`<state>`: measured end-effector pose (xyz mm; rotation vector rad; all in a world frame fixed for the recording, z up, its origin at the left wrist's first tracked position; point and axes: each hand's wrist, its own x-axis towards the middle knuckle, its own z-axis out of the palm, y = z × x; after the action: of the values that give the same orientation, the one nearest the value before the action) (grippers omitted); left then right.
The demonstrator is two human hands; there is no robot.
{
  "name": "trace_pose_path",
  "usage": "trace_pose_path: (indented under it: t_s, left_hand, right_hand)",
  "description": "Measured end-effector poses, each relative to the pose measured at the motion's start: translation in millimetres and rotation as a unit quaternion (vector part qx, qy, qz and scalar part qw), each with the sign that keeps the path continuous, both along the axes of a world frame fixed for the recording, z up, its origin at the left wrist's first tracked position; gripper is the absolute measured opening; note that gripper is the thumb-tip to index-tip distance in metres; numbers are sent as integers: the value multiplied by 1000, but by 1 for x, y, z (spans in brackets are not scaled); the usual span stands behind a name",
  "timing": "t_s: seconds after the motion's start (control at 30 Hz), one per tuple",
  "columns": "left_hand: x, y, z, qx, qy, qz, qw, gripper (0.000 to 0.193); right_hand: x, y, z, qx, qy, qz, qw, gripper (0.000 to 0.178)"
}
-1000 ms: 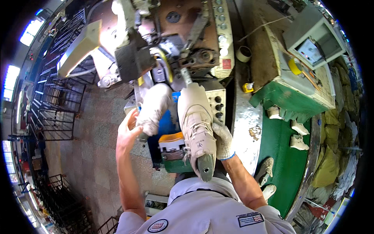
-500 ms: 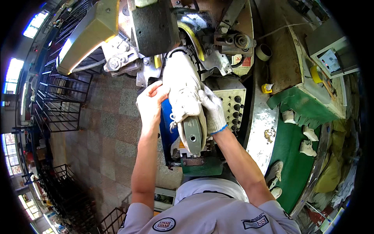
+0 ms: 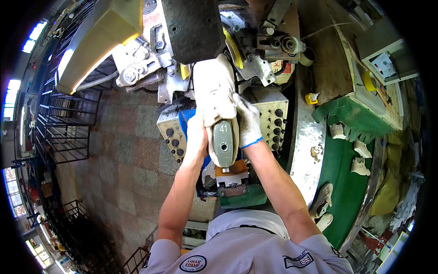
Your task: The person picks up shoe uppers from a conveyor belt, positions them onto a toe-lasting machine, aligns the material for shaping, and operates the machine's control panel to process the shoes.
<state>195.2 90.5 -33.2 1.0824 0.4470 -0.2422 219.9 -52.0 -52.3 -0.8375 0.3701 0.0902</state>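
A cream shoe upper (image 3: pixel 213 86) is stretched over a grey shoe last (image 3: pixel 223 144), its heel end toward me and its toe end under the dark block (image 3: pixel 194 32) of a machine. My bare left hand (image 3: pixel 197 133) grips the upper's left side near the heel; its fingers are partly hidden behind the shoe. On the other side, my right hand (image 3: pixel 247 119), in a white knit glove with a blue cuff, holds the upper with the thumb on top. Below the last's heel end sits a brown pad (image 3: pixel 232 170) on the machine.
Knob panels (image 3: pixel 273 123) flank the shoe. Metal plates and a yellow machine cover (image 3: pixel 102 43) stand ahead. At right, several pale shoe pieces (image 3: pixel 360 165) lie on a green conveyor belt (image 3: pixel 342 201). Black racks (image 3: pixel 68 123) line the left side.
The shoe has straightened from a tilt, and its toe end sits under the dark block. My left hand has moved down and right toward the heel; my right hand stays on its side.
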Motion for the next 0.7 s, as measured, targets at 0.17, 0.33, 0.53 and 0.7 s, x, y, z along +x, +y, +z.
trace_pose_path:
  t_s: [0.17, 0.33, 0.53, 0.7]
  left_hand:
    - [-2, -9, -5, 5, -5, 28, 1000, 49]
    - [-9, -12, -28, 79, -108, 25, 991, 48]
    - [-4, -18, -53, 61, -157, 36, 985, 48]
    - [-15, 0, -67, 30, -141, 34, 989, 55]
  right_hand:
    - [-3, -1, 10, -4, 90, 21, 996, 40]
    - [-5, -3, -2, -21, 75, 15, 997, 34]
    - [-1, -10, -13, -129, 33, 35, 991, 41]
    - [-28, -22, 5, -145, 24, 14, 989, 49]
